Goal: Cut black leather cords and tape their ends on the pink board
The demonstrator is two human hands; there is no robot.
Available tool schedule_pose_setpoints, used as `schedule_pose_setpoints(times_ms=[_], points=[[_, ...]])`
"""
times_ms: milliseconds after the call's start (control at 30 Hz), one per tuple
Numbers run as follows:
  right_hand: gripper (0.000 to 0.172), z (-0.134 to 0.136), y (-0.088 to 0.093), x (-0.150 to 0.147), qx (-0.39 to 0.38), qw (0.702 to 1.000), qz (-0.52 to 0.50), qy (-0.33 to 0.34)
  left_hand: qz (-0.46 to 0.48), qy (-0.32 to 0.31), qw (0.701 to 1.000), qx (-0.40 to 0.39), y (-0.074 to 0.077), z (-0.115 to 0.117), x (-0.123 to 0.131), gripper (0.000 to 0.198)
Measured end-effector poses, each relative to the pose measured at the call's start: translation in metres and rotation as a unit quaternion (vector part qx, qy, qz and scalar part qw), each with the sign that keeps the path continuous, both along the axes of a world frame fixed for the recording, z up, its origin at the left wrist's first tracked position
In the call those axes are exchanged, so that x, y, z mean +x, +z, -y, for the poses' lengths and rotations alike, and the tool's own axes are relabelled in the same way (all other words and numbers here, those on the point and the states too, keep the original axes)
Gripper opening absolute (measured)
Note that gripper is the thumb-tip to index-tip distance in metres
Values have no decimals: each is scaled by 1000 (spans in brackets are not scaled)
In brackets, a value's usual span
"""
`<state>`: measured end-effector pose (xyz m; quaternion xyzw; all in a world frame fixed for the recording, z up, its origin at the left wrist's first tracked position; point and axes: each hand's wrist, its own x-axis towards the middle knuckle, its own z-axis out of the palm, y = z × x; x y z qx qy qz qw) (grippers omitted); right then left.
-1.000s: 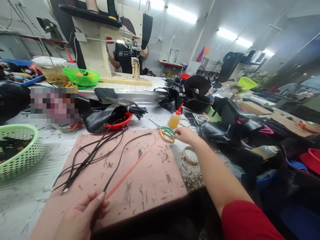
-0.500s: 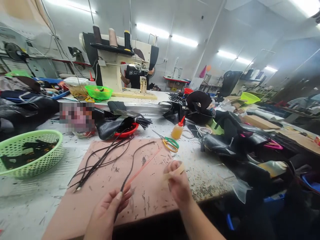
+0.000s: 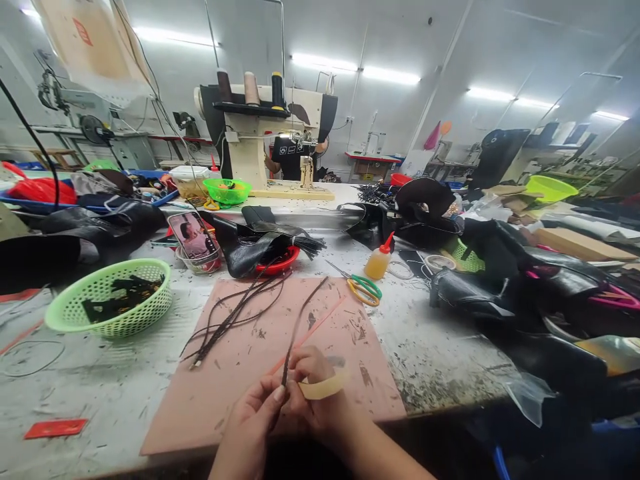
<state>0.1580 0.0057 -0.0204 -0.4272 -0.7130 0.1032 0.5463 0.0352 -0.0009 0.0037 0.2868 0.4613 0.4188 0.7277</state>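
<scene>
Cord point(image 3: 297, 325), dark, thin, slightly bowed, sits pinched in left grip point(image 3: 257, 408); right grip point(image 3: 323, 412) holds tan ring point(image 3: 326, 388).

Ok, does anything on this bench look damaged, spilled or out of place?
The pink mat beneath the dark cord is blotched with dark marks, so it looks worn. To its right, the bench is mottled near its front edge, where a clear plastic scrap seems to hang over. No fresh spill stands out.

Left hand point(image 3: 254, 411) pinching, thumb point(image 3: 279, 393) on top, right hand point(image 3: 323, 412) close beside it, fingers point(image 3: 309, 363) curled, right forearm point(image 3: 383, 453) slanting inward
</scene>
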Motion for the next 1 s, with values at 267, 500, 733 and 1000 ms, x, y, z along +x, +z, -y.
schedule_pose_setpoints(times_ms=[267, 500, 733, 1000], points=[[7, 3, 18, 15, -145, 989, -10, 32, 47, 7, 999, -2, -2, 1, -1, 19], [14, 16, 16, 3, -342, 861, -373, 54, 71, 33, 997, -14, 8, 3, 1, 15], [22, 20, 17, -8, -398, 719, -541, 176, 73, 13, 997, -9, 9, 5, -2, 12], [26, 17, 11, -7, -417, 718, -538, 144, 31, 24, 999, 0, 9, 4, -2, 17]])
